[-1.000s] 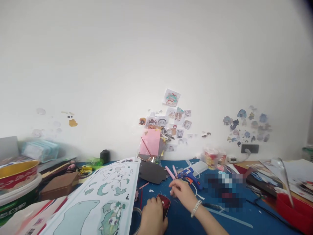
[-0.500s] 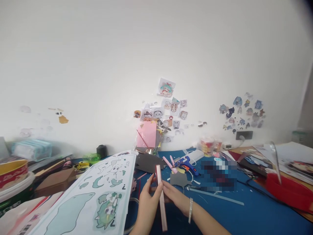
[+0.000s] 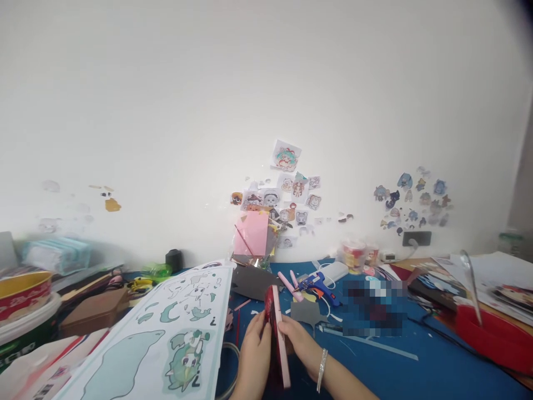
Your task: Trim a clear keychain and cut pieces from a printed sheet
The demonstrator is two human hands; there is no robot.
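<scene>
In the head view, a flat red board with a pale pink edge (image 3: 281,336) stands on edge in front of me, its long side running away from me. My left hand (image 3: 255,349) is closed against its red face. On the other side my right hand (image 3: 300,343), with a silvery bracelet at the wrist, grips the pink edge; some of its fingers are hidden behind the board. Close to my left hand lie a large sheet printed with green cartoon parts (image 3: 144,314) and a roll of tape (image 3: 233,349), partly covered.
Beyond the board are grey cut pieces (image 3: 307,312), pink sticks (image 3: 287,282) and a blue glue gun (image 3: 316,282). A pale strip (image 3: 378,345) lies on the blue table (image 3: 366,378). Tubs (image 3: 25,300) stand left, a red container (image 3: 487,336) right. Cut-outs stick to the wall (image 3: 166,111).
The board has turned so more of its red face shows, and its near end has shifted slightly right. Both hands have moved with it; the view has tilted slightly up.
</scene>
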